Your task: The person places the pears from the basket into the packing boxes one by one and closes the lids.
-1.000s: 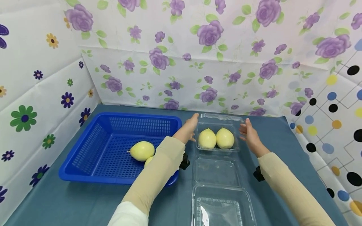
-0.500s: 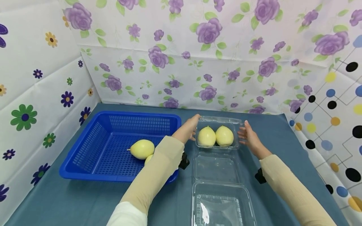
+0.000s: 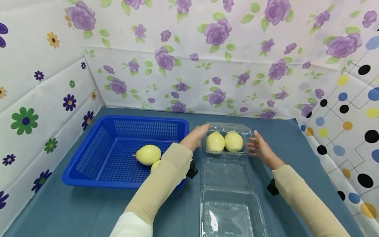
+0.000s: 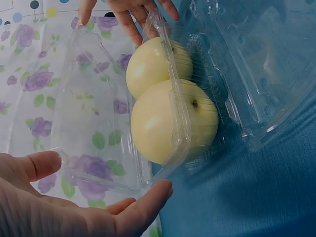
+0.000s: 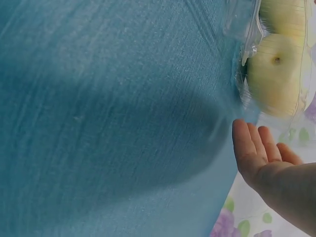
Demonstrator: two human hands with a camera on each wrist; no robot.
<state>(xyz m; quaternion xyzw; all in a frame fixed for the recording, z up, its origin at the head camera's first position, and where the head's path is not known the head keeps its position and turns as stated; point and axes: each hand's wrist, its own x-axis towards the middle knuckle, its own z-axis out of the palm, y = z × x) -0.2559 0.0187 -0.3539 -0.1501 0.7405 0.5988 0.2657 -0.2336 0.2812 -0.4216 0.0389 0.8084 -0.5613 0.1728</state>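
A clear clamshell box (image 3: pixel 225 149) holds two yellow pears (image 3: pixel 215 142) side by side. Its lid (image 3: pixel 229 126) is tilted down over them, partly closed. My left hand (image 3: pixel 197 134) presses the lid's left corner with straight fingers; in the left wrist view the lid (image 4: pixel 94 113) leans against that open hand (image 4: pixel 74 217), above the pears (image 4: pixel 173 121). My right hand (image 3: pixel 257 147) is at the box's right side, fingers straight. In the right wrist view it (image 5: pixel 261 153) hovers just beside the box, with a pear (image 5: pixel 276 74) behind the plastic.
A blue basket (image 3: pixel 148 118) to the left holds a pear (image 3: pixel 148 154) and a second pear (image 3: pixel 156 165) half hidden by my left sleeve. An open empty clamshell (image 3: pixel 226 174) lies in front of me on the blue cloth (image 3: pixel 74 210). Flowered walls enclose the table.
The lid has swung from upright down toward the pears. Both hands have come lower and closer to the box with it.
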